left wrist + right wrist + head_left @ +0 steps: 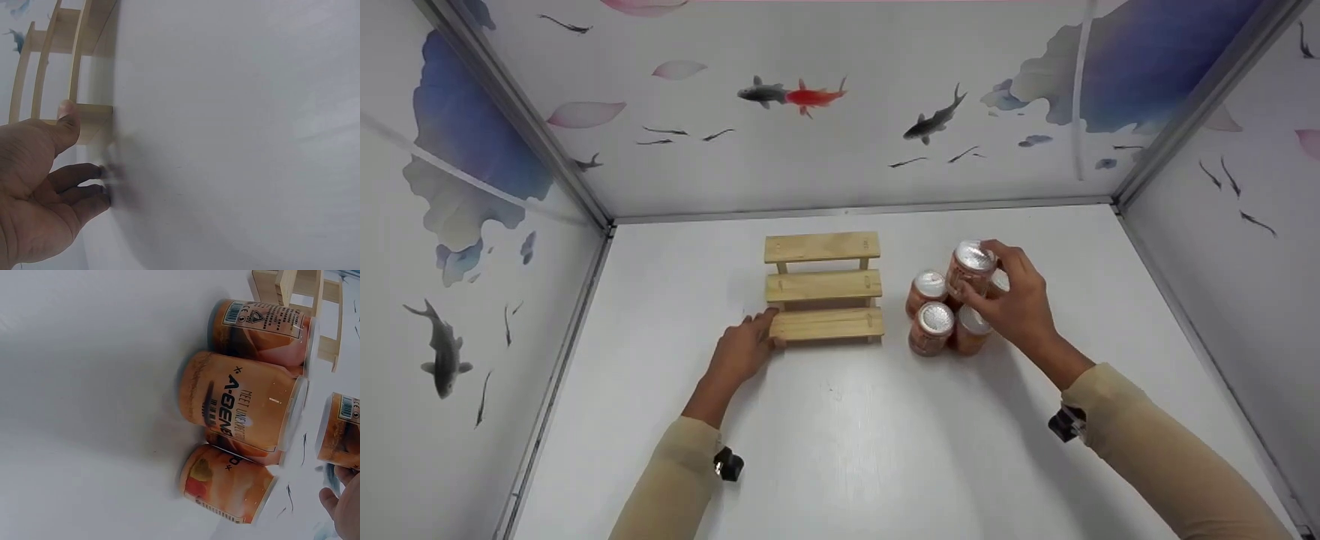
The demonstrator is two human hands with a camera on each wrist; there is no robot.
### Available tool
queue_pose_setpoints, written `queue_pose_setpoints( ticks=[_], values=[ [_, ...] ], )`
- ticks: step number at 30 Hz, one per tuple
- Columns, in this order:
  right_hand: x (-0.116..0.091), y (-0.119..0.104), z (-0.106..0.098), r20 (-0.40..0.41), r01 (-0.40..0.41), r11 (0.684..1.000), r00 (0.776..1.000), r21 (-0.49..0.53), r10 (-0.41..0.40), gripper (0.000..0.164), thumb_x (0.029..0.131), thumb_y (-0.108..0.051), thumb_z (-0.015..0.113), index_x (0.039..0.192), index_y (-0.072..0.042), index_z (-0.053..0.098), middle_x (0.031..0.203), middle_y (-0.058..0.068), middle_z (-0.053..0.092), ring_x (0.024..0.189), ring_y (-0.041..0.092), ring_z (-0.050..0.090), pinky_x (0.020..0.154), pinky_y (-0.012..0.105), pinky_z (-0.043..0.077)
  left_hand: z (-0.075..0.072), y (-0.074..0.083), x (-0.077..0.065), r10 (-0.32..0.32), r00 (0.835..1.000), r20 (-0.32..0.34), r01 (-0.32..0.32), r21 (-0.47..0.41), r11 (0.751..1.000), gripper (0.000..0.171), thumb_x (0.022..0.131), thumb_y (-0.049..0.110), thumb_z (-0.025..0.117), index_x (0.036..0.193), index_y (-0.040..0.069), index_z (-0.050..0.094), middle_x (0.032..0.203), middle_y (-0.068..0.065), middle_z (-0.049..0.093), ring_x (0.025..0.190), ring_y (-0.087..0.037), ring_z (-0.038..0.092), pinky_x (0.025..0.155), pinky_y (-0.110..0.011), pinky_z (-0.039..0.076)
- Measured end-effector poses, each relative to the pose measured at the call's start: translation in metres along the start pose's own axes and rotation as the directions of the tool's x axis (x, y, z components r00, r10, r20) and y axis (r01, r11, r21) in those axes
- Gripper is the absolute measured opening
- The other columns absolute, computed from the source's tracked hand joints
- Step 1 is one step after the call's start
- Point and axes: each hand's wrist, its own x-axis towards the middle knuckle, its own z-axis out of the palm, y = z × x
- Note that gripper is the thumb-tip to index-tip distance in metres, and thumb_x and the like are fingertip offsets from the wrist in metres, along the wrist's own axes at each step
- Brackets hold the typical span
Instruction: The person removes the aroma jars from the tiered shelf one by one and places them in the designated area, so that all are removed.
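A small three-tier wooden step shelf [825, 286] stands on the white table. My left hand [744, 349] is at the left end of its lowest step; in the left wrist view the thumb [67, 121] lies against that end. Other fingers curl below, apart from the wood, and the index finger is hidden there. To the shelf's right, my right hand [1020, 300] grips an orange can [969, 270] with a silver top. It is raised above several similar upright cans [931, 330] bunched together. In the right wrist view, the held can [340, 430] shows only partly, at the right edge.
White panels with painted fish enclose the table [832, 450] at the back and both sides. The back wall [840, 165] rises behind the shelf. The standing cans are close beside the shelf's right end.
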Motion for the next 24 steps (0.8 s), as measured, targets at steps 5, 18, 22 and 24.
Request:
queue_pose_setpoints(
  ticks=[5,18,22,24],
  values=[
    [-0.009,0.009,-0.008,-0.028,-0.016,1.000,0.999,-0.003,0.016,0.070,0.087,-0.011,0.096,0.147,-0.003,0.061,0.133,0.020,0.068,0.124,0.032,0.071,0.106,0.017,0.053,-0.001,0.001,-0.001,0.000,1.000,-0.004,0.000,-0.007,1.000,0.063,0.108,0.034,0.070,0.167,0.021,0.051,0.168,-0.025,0.050,0.161,-0.048,0.043,0.130,-0.067,0.040],
    [-0.031,0.027,-0.025,-0.058,-0.030,0.999,0.998,-0.039,0.028,0.071,0.084,-0.007,0.096,0.145,0.000,0.061,0.131,0.020,0.068,0.122,0.027,0.068,0.105,0.009,0.047,0.000,0.001,0.001,0.023,1.000,-0.011,-0.023,0.026,0.999,0.061,0.109,0.032,0.071,0.165,0.020,0.053,0.165,-0.026,0.054,0.157,-0.048,0.048,0.125,-0.068,0.045],
    [-0.035,0.031,-0.029,-0.071,-0.024,0.999,0.997,-0.035,0.021,0.071,0.083,-0.008,0.097,0.143,0.002,0.061,0.131,0.020,0.066,0.122,0.025,0.066,0.106,0.003,0.042,0.001,-0.001,0.000,0.038,0.999,-0.018,-0.038,0.020,0.999,0.062,0.109,0.032,0.071,0.165,0.017,0.053,0.164,-0.026,0.055,0.156,-0.049,0.049,0.125,-0.067,0.046],
    [-0.037,0.032,-0.031,-0.080,-0.022,0.999,0.997,-0.032,0.020,0.072,0.082,-0.009,0.097,0.143,0.003,0.061,0.131,0.022,0.066,0.123,0.027,0.067,0.107,0.002,0.041,0.001,-0.001,0.000,0.041,0.999,-0.019,-0.041,0.017,0.999,0.062,0.109,0.034,0.071,0.165,0.016,0.053,0.164,-0.025,0.055,0.156,-0.049,0.049,0.125,-0.066,0.046]
  ],
)
